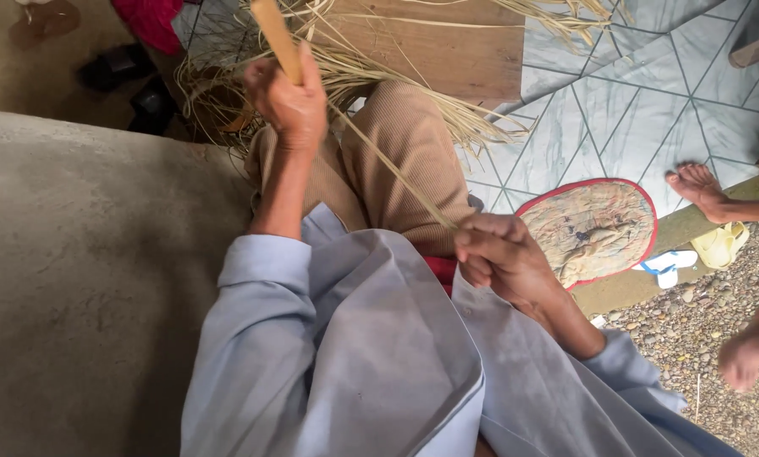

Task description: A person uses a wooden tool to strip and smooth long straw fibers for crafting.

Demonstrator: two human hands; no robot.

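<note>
Hands both closed: left hand (288, 101) grips a tan wooden stick (278, 38) upright, right hand (498, 254) pinches one end of a long dry straw strand (388, 165) pulled taut across the knee (396, 161). Far end probably runs under the stick, hard to see. Big loose straw pile (379, 59) beyond the knees on a wooden board (447, 51) looks unworked; only this strand is in hand, most left.

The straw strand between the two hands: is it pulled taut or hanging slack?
Taut. The strand runs in a straight line from the left hand, which grips a wooden stick, down to the right hand.
</note>
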